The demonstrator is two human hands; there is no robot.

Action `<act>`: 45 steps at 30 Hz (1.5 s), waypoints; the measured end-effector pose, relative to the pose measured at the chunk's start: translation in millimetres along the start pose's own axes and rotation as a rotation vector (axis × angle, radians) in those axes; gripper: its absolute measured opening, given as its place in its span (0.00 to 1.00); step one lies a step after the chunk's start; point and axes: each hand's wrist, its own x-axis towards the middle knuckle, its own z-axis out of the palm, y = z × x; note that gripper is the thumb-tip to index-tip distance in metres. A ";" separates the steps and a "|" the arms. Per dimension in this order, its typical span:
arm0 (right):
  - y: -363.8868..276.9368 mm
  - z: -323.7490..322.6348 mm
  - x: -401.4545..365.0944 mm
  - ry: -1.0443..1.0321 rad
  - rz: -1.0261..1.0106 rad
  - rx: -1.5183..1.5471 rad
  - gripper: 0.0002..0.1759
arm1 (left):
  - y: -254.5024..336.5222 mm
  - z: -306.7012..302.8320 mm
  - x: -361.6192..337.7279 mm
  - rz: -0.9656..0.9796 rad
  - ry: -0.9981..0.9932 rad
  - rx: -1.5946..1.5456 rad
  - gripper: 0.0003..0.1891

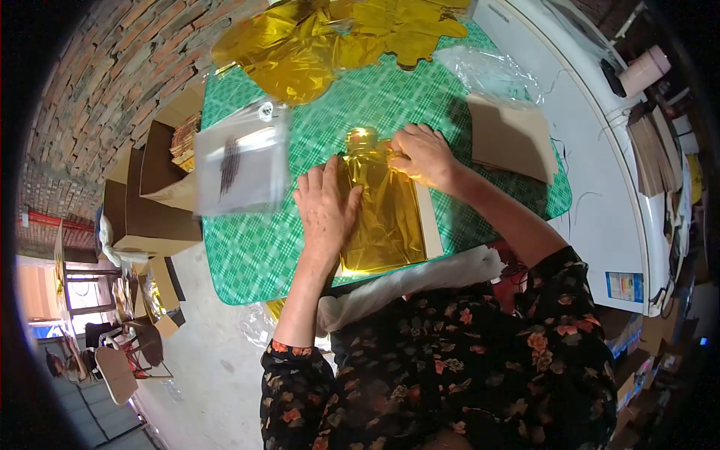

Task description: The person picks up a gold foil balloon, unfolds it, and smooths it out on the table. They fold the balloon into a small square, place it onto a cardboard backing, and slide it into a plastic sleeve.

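Observation:
A folded gold foil balloon (381, 214), flat and uninflated by its look, lies on the green checked tablecloth in front of me. Its narrow rounded end points away from me. Under its right side shows the edge of a pale card (429, 225). My left hand (324, 201) rests along the foil's left edge, fingers stretched out and thumb on the foil. At the upper right edge, my right hand (424, 156) has its fingers curled in and closed on the foil. The fingertips of that hand are partly hidden.
More gold foil balloons (300, 56) lie at the table's far side. Clear plastic bags (244, 161) are at the left; a stack of brown card (511, 139) and crumpled clear plastic (491, 73) at the right. Cardboard boxes (154, 214) stand left, a white appliance (592, 150) right.

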 end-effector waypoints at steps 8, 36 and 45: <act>0.6 0.1 -4.9 0.000 -0.095 0.266 0.12 | -3.5 -5.1 0.0 -0.052 -0.064 -0.023 0.42; -57.2 -89.9 -51.4 0.525 -0.612 0.055 0.20 | 18.9 -108.8 26.6 0.417 0.045 -0.246 0.24; -22.2 -13.5 -143.4 0.205 -0.728 -0.066 0.16 | 29.1 -58.1 -66.8 0.347 -0.300 -0.284 0.27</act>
